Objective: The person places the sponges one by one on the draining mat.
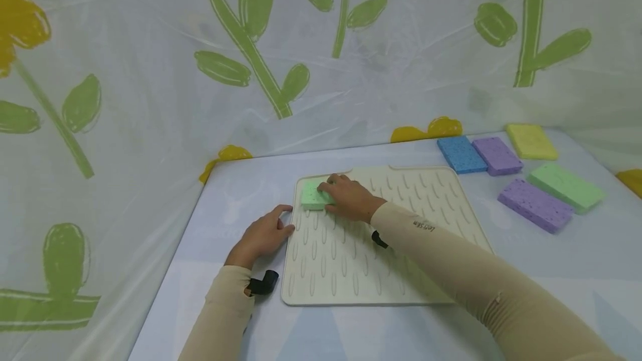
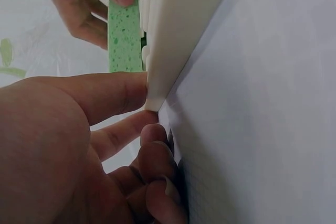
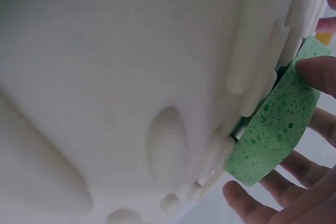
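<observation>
A light green sponge point(image 1: 314, 196) lies on the ridged cream drying mat point(image 1: 346, 272), near its far left corner. My right hand point(image 1: 349, 198) grips that sponge from its right side; the right wrist view shows the thumb and fingers around the green sponge point(image 3: 278, 124). Beside the mat's left edge is my left hand point(image 1: 263, 237). In the left wrist view, the thumb and forefinger of the left hand point(image 2: 79, 129) touch the mat's edge point(image 2: 173, 35), while the other fingers bend loosely near the tabletop.
To the right of the mat lie a blue sponge point(image 1: 462, 155), a purple sponge point(image 1: 497, 156), a yellow sponge point(image 1: 531, 141), another green sponge point(image 1: 567, 187) and a second purple sponge point(image 1: 535, 205). Behind the table point(image 1: 241, 183) hangs a flower-printed sheet point(image 1: 150, 71).
</observation>
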`<state>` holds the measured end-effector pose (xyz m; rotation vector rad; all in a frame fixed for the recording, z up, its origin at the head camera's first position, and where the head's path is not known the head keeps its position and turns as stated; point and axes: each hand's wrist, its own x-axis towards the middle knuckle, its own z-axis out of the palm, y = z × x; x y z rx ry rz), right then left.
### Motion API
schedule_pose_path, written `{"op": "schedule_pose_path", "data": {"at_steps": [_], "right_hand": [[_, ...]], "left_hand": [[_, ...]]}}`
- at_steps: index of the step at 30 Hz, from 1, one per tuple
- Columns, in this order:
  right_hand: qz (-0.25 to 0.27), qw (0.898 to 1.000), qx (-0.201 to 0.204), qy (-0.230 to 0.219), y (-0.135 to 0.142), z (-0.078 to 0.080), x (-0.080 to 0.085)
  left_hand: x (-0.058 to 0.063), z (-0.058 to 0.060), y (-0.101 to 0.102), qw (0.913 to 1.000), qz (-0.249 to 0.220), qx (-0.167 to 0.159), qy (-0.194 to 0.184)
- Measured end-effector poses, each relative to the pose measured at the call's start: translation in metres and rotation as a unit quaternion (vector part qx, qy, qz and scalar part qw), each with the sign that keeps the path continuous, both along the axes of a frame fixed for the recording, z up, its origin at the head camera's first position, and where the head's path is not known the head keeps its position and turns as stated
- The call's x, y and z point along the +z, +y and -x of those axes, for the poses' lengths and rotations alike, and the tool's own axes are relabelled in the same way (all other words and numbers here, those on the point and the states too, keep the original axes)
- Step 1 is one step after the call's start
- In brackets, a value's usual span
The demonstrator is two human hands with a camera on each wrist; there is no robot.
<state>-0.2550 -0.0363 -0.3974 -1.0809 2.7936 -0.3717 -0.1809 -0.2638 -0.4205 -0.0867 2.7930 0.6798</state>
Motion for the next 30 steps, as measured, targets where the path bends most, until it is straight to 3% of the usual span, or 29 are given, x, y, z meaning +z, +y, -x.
{"op": "schedule_pose_path", "data": {"at_steps": [6, 13, 18, 24, 30], "right_hand": [[-0.011, 1.000, -0.010, 0.008, 0.024, -0.012, 0.011], [0.101, 0.994, -0.019, 0.043, 0.069, -0.037, 0.020], [0.177, 0.979, -0.060, 0.086, 0.110, -0.055, 0.022], [0.244, 0.952, -0.121, 0.142, 0.183, -0.070, 0.021], [0.274, 0.939, -0.152, 0.143, 0.229, -0.079, 0.018]], "left_hand": [[0.000, 0.003, 0.012, 1.0000, 0.002, -0.007, 0.005], [0.000, -0.002, 0.011, 0.9999, 0.009, 0.013, -0.004], [0.002, -0.007, 0.003, 0.9998, 0.010, 0.015, -0.008], [0.001, 0.003, 0.009, 0.9995, -0.030, -0.008, -0.003], [-0.001, -0.007, 0.008, 0.9997, -0.014, 0.014, -0.014]]}}
